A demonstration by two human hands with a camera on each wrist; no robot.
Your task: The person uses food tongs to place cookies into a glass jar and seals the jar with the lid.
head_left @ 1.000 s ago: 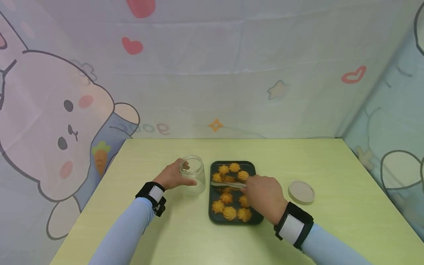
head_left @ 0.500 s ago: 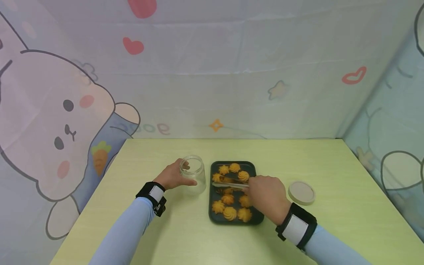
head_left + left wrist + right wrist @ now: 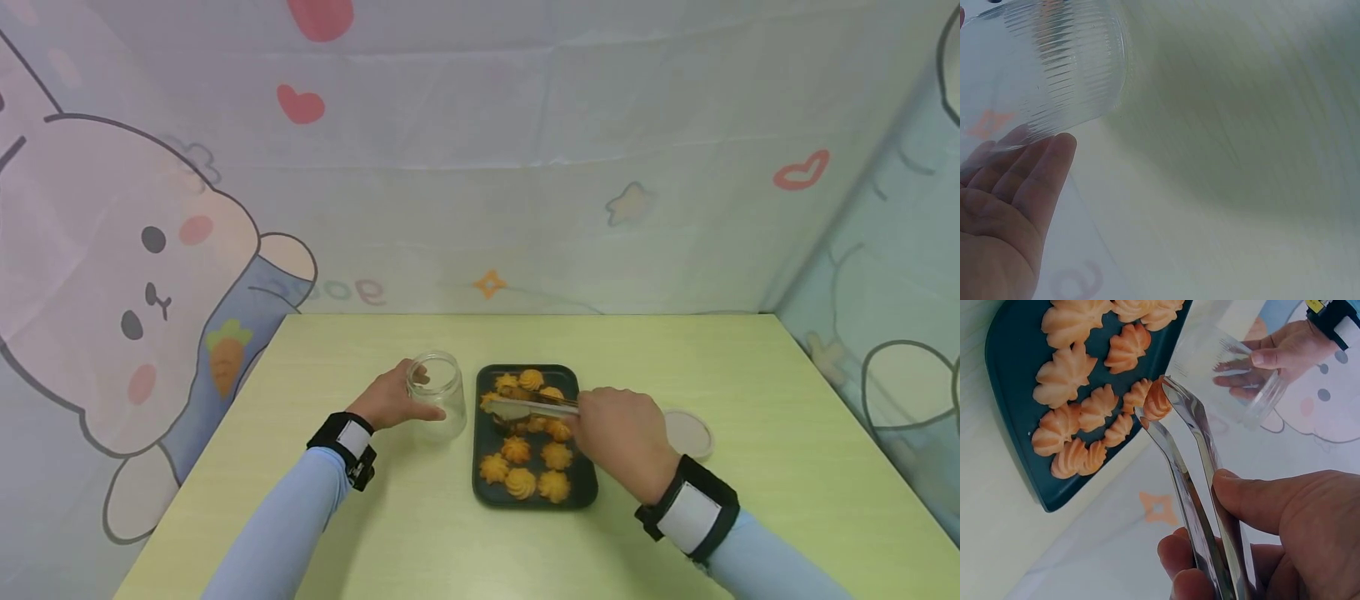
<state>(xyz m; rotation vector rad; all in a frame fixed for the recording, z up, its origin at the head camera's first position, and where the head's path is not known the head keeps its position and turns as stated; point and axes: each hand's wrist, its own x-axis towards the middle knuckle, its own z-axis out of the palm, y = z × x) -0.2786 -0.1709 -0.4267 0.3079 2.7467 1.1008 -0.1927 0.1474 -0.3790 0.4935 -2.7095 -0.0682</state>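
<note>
My left hand (image 3: 393, 398) grips a clear glass jar (image 3: 444, 404) from its left side, thumb in front and fingers behind. The jar stands open-mouthed beside the tray; its ribbed wall shows in the left wrist view. My right hand (image 3: 622, 429) holds metal tongs (image 3: 1209, 456), thumb on one arm and fingers round the other. Between the tong tips is a ridged piped cookie (image 3: 1157, 400). The tips are over the upper part of a dark baking tray (image 3: 583, 487), where several golden cookies (image 3: 520, 482) lie.
A round pale lid (image 3: 693, 435) lies right of the tray, partly behind my right hand. The light yellow-green table (image 3: 420, 542) ends at a cartoon-printed cloth backdrop (image 3: 450, 167) behind and at the sides.
My right hand has moved right and slightly up with the tongs, and the tong tips have risen from among the cookies with one cookie. The left hand and jar have stayed put.
</note>
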